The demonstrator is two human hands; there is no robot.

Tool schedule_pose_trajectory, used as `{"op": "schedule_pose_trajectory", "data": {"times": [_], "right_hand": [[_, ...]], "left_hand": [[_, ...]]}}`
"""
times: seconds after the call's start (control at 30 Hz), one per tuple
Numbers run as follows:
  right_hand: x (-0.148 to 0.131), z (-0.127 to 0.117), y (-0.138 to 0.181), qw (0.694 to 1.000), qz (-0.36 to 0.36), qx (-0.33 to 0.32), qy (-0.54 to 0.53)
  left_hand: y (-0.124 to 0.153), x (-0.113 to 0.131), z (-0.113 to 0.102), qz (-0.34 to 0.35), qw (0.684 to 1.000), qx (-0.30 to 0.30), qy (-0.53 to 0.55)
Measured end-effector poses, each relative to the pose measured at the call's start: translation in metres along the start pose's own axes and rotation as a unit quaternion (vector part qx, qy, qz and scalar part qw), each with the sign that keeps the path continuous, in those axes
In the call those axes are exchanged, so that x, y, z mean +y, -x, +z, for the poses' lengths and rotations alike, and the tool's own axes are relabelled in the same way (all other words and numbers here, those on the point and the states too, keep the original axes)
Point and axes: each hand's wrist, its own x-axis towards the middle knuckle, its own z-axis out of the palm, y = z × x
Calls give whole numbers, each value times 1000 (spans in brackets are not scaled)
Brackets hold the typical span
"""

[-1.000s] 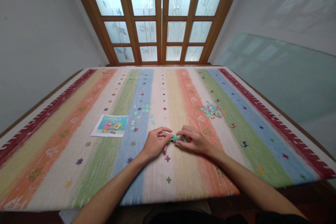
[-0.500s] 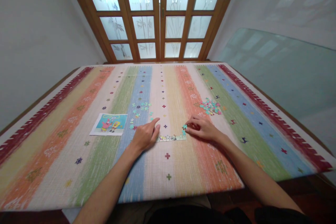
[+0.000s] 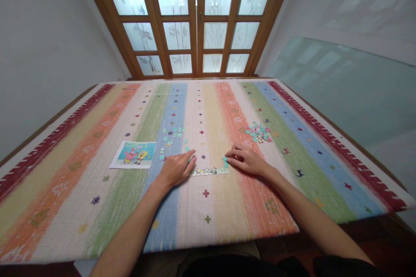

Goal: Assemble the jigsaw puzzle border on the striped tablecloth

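A partly joined jigsaw puzzle lies flat before me, a narrow strip with short teal parts rising at its ends. My right hand pinches a teal jigsaw piece at the strip's right end, its fingertips covering part of it. At the left end rests my left hand, index finger and thumb slightly apart, with a bit of teal showing between them. Its other fingers are curled under and hidden. Loose teal pieces lie scattered beyond my left hand.
A heap of mixed puzzle pieces lies beyond my right hand. Left of my left hand is a printed cartoon picture. A striped cloth covers the table. Wooden glazed doors stand behind it.
My right hand has shifted slightly left and lowered the teal piece against the strip's right end. My left index finger and thumb have drawn closer together. The view has shifted slightly.
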Motion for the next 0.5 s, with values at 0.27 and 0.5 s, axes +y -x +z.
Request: {"op": "schedule_pose_trajectory", "data": {"times": [0.27, 0.5], "right_hand": [[2, 7, -1, 999, -11, 16, 27], [0, 7, -2, 999, -19, 18, 29]], "left_hand": [[0, 1, -9, -13, 997, -65, -41], [-1, 2, -8, -15, 996, -83, -34]]}}
